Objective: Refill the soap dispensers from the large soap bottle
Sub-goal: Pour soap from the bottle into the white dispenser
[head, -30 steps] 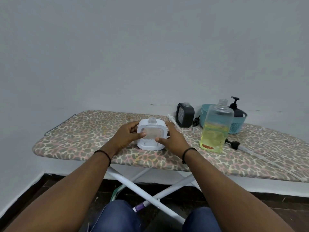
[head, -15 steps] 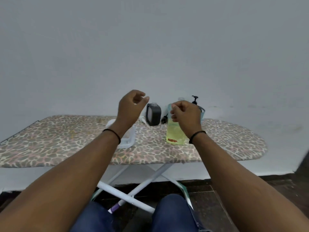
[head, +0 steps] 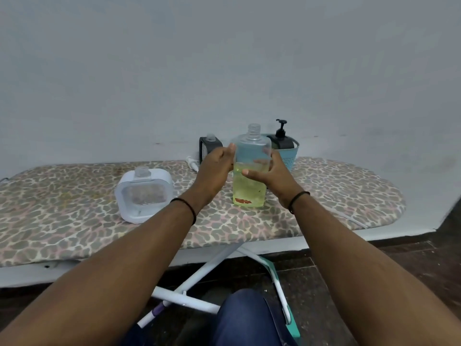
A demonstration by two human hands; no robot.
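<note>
The large soap bottle (head: 249, 186) stands uncapped on the leopard-print ironing board (head: 74, 221), clear with yellow soap in its lower half. My right hand (head: 270, 177) wraps its right side, thumb in front and fingers showing through the plastic behind. On the bottle's left, my left hand (head: 215, 168) has straight fingers, the tips at its shoulder. A white square dispenser (head: 144, 193) stands uncapped to the left, apart from both hands. A black square dispenser (head: 208, 146), also uncapped, is partly hidden behind my left hand.
A teal basket (head: 290, 157) at the back holds a black pump dispenser (head: 282, 138). A white pump head (head: 192, 163) lies near the black dispenser. A wall rises just behind the board. The board's white legs (head: 199, 275) and my knees are below.
Both hands let go of the white dispenser, rose, and came down around the large soap bottle. The view swung to the right.
</note>
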